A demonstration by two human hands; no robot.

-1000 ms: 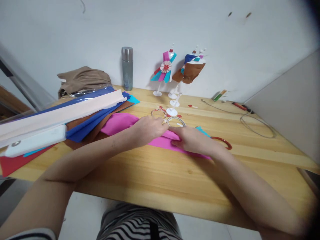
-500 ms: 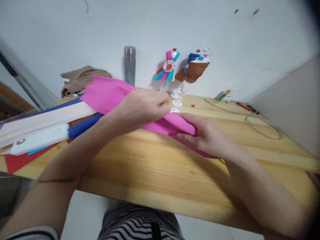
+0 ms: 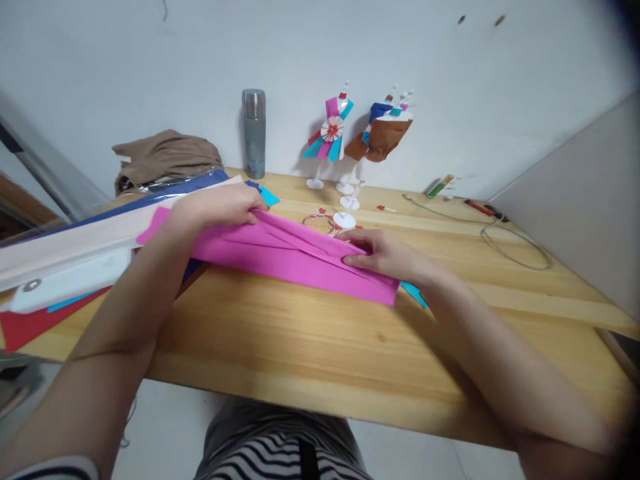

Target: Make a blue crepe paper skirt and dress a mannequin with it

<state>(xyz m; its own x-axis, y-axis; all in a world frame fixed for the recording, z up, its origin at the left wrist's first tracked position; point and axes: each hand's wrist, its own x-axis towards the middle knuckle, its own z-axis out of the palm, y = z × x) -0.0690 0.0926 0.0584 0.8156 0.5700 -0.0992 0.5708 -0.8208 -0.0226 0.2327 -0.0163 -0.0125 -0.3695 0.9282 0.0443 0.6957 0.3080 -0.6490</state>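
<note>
A long strip of pink fabric or paper (image 3: 280, 257), its kind not certain, stretches slantwise between my hands above the wooden table (image 3: 300, 333). A lengthwise fold runs along its upper side. My left hand (image 3: 225, 205) pinches the upper edge toward the strip's left part. Near the other end, my right hand (image 3: 385, 253) grips the same strip, thumb in front and fingers behind. Part of the strip's left end is hidden behind my left wrist. A turquoise piece (image 3: 414, 293) shows beside my right wrist.
To the left lie a pale pink sheet (image 3: 90, 237), a white case (image 3: 73, 280) and a red sheet (image 3: 45, 323). Along the wall stand a grey thermos (image 3: 255, 133) and small white stands, one with a ribbon rosette (image 3: 332, 129), another with brown material (image 3: 390, 140). A cable (image 3: 515, 252) curls at right.
My left hand has moved left along the pink strip, drawing it out flatter and longer. My right hand stays near its right end, which now hangs lower.
</note>
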